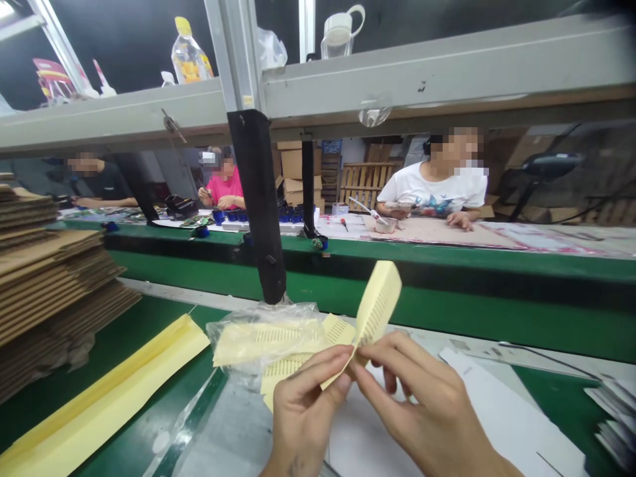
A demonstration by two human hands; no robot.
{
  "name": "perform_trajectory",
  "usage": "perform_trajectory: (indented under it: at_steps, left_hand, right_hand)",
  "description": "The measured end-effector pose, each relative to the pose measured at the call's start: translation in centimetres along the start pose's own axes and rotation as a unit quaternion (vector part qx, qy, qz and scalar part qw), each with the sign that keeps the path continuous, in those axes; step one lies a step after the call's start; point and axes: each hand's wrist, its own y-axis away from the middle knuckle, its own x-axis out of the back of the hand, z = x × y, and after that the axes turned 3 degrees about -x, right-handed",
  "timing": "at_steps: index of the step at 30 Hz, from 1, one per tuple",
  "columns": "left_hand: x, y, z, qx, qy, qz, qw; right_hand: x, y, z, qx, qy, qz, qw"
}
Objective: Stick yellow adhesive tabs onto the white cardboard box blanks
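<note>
A curved yellow label sheet with rows of dark print stands up between my two hands. My left hand pinches its lower left end between thumb and fingers. On the other side my right hand grips the same sheet, its fingertips almost meeting the left ones. Just behind my left hand lie more printed yellow sheets, some inside a clear plastic bag. White paper lies beneath my hands.
Stacked flat cardboard rises at the left, with a long folded yellow sheet beside it. A black-wrapped post stands ahead, under a shelf with bottles. Several people sit across the green bench. Folded white pieces lie far right.
</note>
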Motion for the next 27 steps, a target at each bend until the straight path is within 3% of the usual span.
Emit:
perform_trajectory:
  at_steps: [3, 6, 12, 18, 23, 27]
  left_hand:
    - [-0.11, 0.05, -0.07, -0.022, 0.005, 0.015, 1.000]
    - [-0.32, 0.15, -0.04, 0.013, 0.001, 0.016, 1.000]
    - [-0.39, 0.01, -0.21, 0.059, -0.007, 0.007, 0.998]
    - [-0.25, -0.19, -0.38, 0.069, 0.022, 0.021, 0.997]
    - [-0.29, -0.14, -0.41, 0.082, 0.058, 0.005, 0.995]
    - [-0.26, -0.16, -0.49, 0.130, 0.076, -0.011, 0.989]
  right_hand:
    - [-0.26, 0.24, -0.01, -0.016, -0.026, -0.004, 1.000]
    - [-0.22, 0.20, 0.23, -0.011, 0.010, 0.004, 1.000]
    - [0.28, 0.25, 0.63, -0.014, -0.005, -0.061, 0.998]
    - [-0.06, 0.43, 0.34, 0.026, -0.006, -0.006, 1.000]
    - [0.15, 0.21, 0.17, 0.010, -0.063, -0.040, 0.997]
    - [0.04, 0.26, 0.36, 0.016, -0.036, -0.053, 0.998]
